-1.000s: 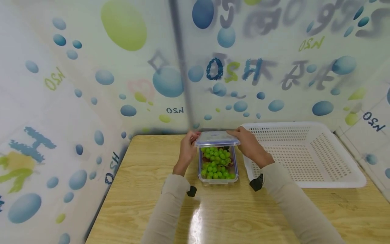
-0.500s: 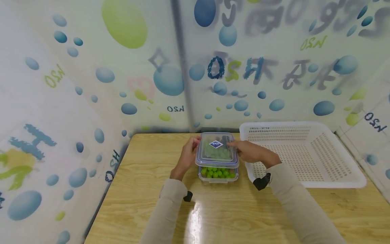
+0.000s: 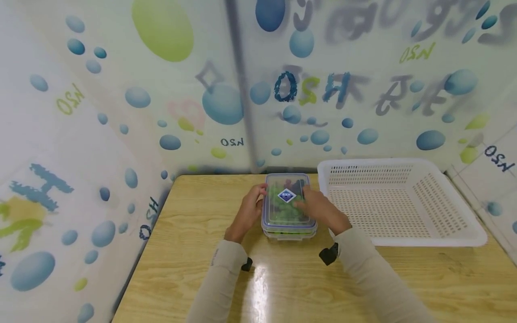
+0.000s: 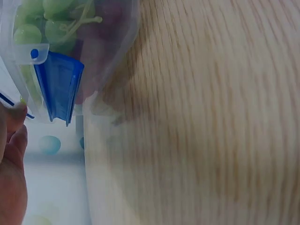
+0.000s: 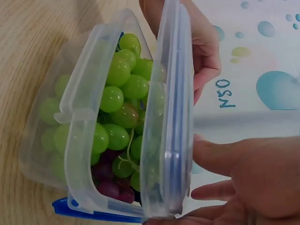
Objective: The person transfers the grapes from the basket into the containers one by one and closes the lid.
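A clear plastic food container stands on the table, full of green grapes with some dark red grapes. Over it lies a clear lid with a blue seal and a diamond label. In the right wrist view, a gap shows between lid and container rim. A blue side latch hangs open. My left hand pinches the lid's left edge. On the other side, my right hand holds the lid's right edge, thumb on top; some of its fingers are hidden in the head view.
A white perforated plastic basket stands right of the container, close to my right hand. The wooden table meets a wall printed with bubbles just behind the container.
The lid has come down from a tilted position above the container and now covers the grapes. Both hands have moved with it, and the right thumb lies farther onto its top.
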A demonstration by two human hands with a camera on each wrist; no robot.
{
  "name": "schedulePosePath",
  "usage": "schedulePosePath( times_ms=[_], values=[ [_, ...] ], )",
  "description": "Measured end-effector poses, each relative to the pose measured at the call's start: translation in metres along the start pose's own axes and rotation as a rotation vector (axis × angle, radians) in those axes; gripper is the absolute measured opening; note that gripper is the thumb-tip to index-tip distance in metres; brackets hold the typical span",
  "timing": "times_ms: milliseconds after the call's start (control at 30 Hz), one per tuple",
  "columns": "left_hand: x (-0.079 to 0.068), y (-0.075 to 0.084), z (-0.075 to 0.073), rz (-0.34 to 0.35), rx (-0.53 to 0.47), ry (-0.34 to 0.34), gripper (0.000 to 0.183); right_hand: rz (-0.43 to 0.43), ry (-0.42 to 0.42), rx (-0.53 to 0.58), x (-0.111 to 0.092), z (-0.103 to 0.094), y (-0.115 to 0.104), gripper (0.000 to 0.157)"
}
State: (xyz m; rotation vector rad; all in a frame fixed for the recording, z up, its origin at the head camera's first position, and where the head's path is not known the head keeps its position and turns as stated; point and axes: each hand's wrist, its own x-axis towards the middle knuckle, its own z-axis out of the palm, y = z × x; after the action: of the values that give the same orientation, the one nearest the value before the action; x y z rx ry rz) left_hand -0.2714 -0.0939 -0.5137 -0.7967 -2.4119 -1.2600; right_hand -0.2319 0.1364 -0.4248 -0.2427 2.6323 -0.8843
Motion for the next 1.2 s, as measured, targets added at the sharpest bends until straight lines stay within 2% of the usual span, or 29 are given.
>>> schedulePosePath(
  times_ms=[100,133,267,367,533,600,667,800,900,1000,1067,1200],
  values=[
    [0.000,0.002,-0.004,-0.005,0.019,-0.029,0.030,0.029,0.022,-0.003,0.000,0.006,-0.002,0.068],
    [0.001,0.003,-0.004,-0.026,0.019,-0.041,0.029,0.037,0.031,-0.007,0.000,0.008,-0.002,0.067],
    [0.010,0.010,-0.001,-0.173,-0.030,-0.038,0.022,0.066,0.082,-0.028,0.003,0.015,-0.001,0.065],
    [0.021,0.015,0.005,-0.280,-0.038,-0.011,0.035,0.078,0.169,-0.023,0.007,0.022,-0.001,0.060],
    [0.027,0.022,0.014,-0.362,0.030,-0.007,0.052,0.119,0.346,0.070,0.015,0.040,-0.004,0.047],
    [0.025,0.023,0.016,-0.398,0.004,-0.016,0.057,0.141,0.386,0.085,0.016,0.045,-0.004,0.048],
    [0.023,0.025,0.017,-0.427,-0.057,-0.044,0.060,0.161,0.392,0.076,0.016,0.047,-0.003,0.053],
    [0.022,0.027,0.019,-0.474,-0.142,-0.120,0.062,0.178,0.375,0.060,0.015,0.046,0.002,0.063],
    [0.021,0.026,0.020,-0.497,-0.135,-0.152,0.060,0.157,0.410,0.069,0.016,0.046,0.007,0.055],
    [0.021,0.024,0.020,-0.485,-0.109,-0.163,0.058,0.140,0.452,0.097,0.018,0.046,0.012,0.041],
    [0.021,0.022,0.021,-0.467,-0.086,-0.173,0.057,0.154,0.442,0.122,0.019,0.047,0.015,0.036],
    [0.021,0.022,0.020,-0.453,-0.066,-0.182,0.057,0.223,0.380,0.186,0.023,0.047,0.020,0.037]
  ],
)
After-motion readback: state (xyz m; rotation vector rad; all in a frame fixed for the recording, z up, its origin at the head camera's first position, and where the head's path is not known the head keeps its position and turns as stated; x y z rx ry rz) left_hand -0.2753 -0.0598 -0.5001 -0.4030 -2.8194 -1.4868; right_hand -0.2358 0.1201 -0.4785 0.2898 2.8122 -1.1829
